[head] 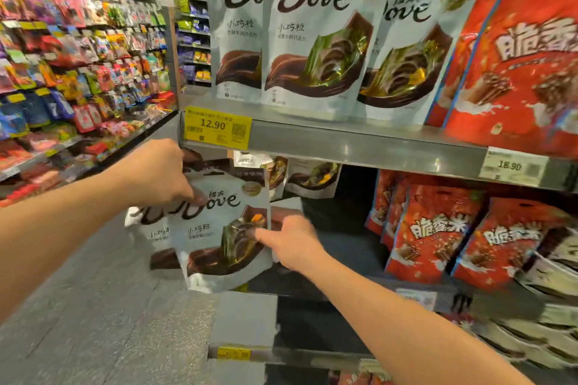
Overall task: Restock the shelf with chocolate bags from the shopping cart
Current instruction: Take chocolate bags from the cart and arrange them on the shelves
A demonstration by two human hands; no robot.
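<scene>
Right hand [292, 242] pinches the front Dove chocolate bag [219, 237] with curled fingers [261, 233], left hand [162, 173] grips its top plus a rear bag [147, 228], just outside the lower shelf [337, 291], and that loosely held rear one could slip free.

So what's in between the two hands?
A white Dove chocolate bag, in the head view. The left hand grips its top and the right hand pinches its side edge.

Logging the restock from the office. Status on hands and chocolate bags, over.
Left hand grips Dove bag top; right hand pinches its right edge. Bag at middle shelf front, not yet set down. Red snack bags right of the gap.
</scene>
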